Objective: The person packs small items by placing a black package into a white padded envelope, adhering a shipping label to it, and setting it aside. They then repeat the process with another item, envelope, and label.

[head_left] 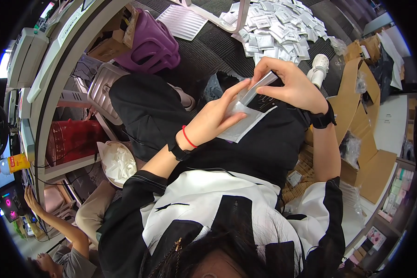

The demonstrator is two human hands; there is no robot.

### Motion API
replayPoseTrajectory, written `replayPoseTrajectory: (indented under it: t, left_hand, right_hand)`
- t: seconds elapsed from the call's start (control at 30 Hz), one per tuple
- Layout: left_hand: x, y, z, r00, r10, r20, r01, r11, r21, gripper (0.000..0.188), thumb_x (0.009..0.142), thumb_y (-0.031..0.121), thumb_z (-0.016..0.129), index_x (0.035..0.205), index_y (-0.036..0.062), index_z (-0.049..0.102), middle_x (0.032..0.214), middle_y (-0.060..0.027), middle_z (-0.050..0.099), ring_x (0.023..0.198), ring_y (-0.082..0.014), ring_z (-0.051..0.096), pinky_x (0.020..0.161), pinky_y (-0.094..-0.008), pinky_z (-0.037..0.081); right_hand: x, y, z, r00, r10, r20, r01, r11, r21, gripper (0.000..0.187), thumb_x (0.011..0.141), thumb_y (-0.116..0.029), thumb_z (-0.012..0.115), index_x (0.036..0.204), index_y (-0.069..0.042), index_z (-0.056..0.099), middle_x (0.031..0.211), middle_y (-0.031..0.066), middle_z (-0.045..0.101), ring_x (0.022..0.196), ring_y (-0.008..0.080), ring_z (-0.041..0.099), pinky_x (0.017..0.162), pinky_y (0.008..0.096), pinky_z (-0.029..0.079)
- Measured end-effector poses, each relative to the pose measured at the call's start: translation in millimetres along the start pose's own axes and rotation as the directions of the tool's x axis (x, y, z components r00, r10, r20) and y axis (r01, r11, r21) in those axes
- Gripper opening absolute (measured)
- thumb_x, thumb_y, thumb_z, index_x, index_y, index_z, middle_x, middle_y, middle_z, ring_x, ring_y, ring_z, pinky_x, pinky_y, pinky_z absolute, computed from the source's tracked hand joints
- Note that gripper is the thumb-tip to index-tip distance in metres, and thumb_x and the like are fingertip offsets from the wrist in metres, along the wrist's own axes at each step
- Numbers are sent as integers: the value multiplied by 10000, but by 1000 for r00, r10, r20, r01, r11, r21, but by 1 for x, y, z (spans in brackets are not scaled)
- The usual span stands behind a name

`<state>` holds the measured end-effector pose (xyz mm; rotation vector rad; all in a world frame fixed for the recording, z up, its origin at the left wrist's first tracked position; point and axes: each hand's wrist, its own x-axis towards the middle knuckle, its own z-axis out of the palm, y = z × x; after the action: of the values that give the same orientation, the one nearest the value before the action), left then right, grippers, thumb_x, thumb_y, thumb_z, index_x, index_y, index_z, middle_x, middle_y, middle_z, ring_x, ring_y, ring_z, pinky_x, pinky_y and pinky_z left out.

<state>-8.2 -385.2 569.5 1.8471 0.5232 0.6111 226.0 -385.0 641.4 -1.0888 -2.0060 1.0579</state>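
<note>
Above my lap, my left hand (217, 111) pinches the upper edge of a white plastic bag (247, 125), whose lower part hangs over my dark trousers. My right hand (287, 85) grips a shiny, silvery-clear flat packet (257, 89) between thumb and fingers. The packet lies slanted against the bag's upper end, and the fingertips of both hands nearly meet there. Whether it sits inside the bag or in front of it, I cannot tell.
A big heap of white packets (278, 30) covers the floor ahead. An open cardboard box (363, 134) stands at right. On the left are a purple plastic stool (148, 44), a red bin (74, 141) and a bin of white scraps (118, 162). Another person's arm (62, 224) reaches toward the desk at lower left.
</note>
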Motion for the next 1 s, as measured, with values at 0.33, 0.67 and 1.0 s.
replayPoseTrajectory:
  t: [0.33, 0.67, 1.0]
  left_hand:
    - [-2, -6, 3, 997, 44, -63, -42, 999, 31, 787, 895, 94, 648, 1507, 84, 154, 1126, -229, 625, 993, -335, 649, 867, -346, 476]
    - [-2, -4, 4, 992, 91, -85, -87, 995, 49, 751, 882, 108, 658, 1490, 81, 218, 1313, -207, 542, 1000, -382, 642, 872, -375, 492]
    - [-1, -2, 1, 995, 83, -50, -81, 996, 40, 743, 865, 66, 684, 1474, 86, 259, 1460, -153, 429, 1215, -276, 558, 894, -319, 491]
  right_hand:
    - [-1, -1, -4, 999, 38, -14, -37, 997, 66, 148, 778, -34, 639, 905, -6, 569, 885, 62, 612, 885, 162, 582, 875, 296, 438]
    - [0, -2, -4, 1000, 24, -3, -24, 999, 35, 151, 775, -34, 643, 904, -3, 571, 880, 76, 625, 871, 176, 596, 850, 303, 452]
    - [2, -5, -1, 1000, 6, -7, -6, 1000, -2, 143, 767, -35, 630, 893, -3, 570, 872, 79, 644, 856, 201, 612, 831, 316, 463]
